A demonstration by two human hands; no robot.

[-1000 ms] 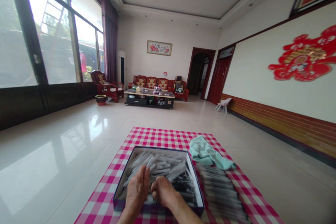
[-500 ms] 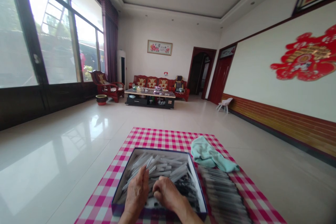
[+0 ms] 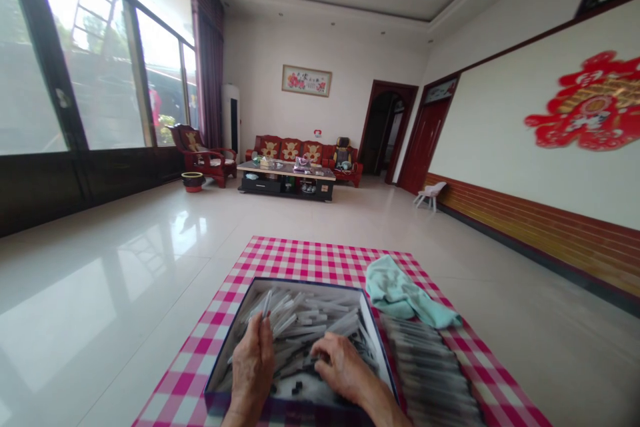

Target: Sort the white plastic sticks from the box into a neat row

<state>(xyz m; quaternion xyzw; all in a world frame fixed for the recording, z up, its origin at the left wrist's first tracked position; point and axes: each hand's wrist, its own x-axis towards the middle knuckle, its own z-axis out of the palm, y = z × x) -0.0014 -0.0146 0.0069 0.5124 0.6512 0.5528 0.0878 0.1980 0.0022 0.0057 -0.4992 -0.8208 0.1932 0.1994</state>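
Pink-and-white checked cloth covers the counter, and near on it sits a shallow dark-blue box of loose clear tubes. Over its left part, the left hand has its grip closed around one slim clear tube, which sticks up past the fingertips. The right hand is low over the right part, fingers curled, thumb slightly apart; whether its grip has hold of anything, I cannot tell. The step in hand looks like picking among the pieces with the right hand while the left holds its tube. The next move seems to call for a fine pinch, as the black bits near the box's near wall are small. To the right, a row of dark rods is too blurred to identify, its near end cut off. The hands hide part of the box's contents and the tube's lower end.
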